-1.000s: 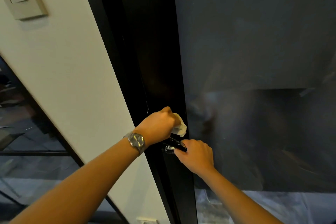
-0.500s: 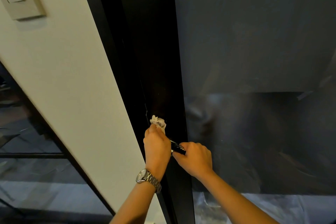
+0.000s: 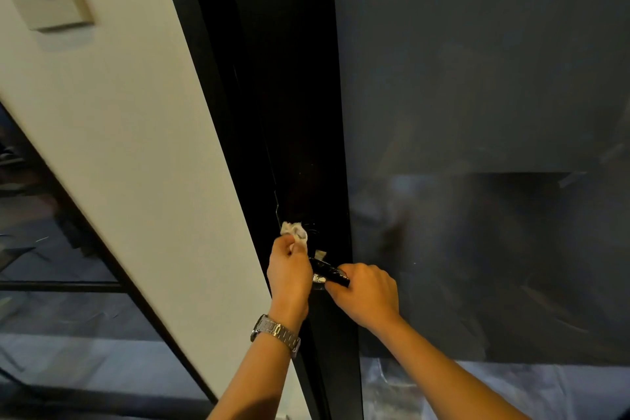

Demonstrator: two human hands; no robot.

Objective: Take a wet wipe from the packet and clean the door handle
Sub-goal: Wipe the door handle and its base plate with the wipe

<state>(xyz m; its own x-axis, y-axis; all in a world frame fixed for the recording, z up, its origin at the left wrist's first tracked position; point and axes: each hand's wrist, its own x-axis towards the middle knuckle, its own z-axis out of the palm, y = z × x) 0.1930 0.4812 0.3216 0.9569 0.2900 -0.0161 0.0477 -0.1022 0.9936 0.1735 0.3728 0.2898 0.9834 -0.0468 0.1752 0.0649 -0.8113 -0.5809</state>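
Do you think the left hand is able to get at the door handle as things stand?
Probably yes, in part: the left hand holds the wipe right beside the handle, nothing between. The right hand grips its outer end, covering that.

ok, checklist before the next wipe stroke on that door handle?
1. Grip on wipe: ok, the left hand pinches it, crumpled.
2. Contact of wipe with door handle: not ok, it sits above the handle, by the dark door frame.
3. Handle steadied: ok, the right hand grips its outer end.
4. Handle surface exposed: not ok, only a short stretch shows between the hands.
5. Handle clean: cannot tell, dark and glossy.
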